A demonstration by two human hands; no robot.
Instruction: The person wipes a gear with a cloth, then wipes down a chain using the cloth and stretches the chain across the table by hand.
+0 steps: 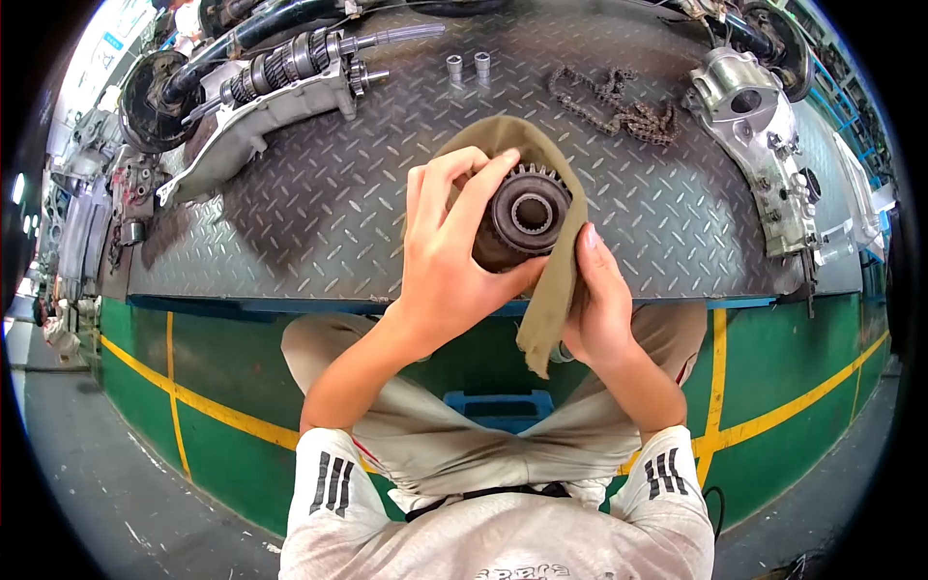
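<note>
A dark metal gear [531,213] with a toothed rim and a splined centre hole is held up in front of me, over the near edge of the bench. My left hand [449,242] grips it from the left, thumb below and fingers over its top. An olive-brown cloth [556,300] wraps behind the gear and along its right side, one end hanging down. My right hand [601,300] is closed on the cloth at the gear's right; most of its fingers are hidden behind the cloth.
The diamond-plate bench [338,213] carries a gearbox housing with shafts [285,92] at left, two small sockets [469,68], a chain [619,104] and an aluminium casing [759,145] at right. A blue stool [498,406] shows between my legs.
</note>
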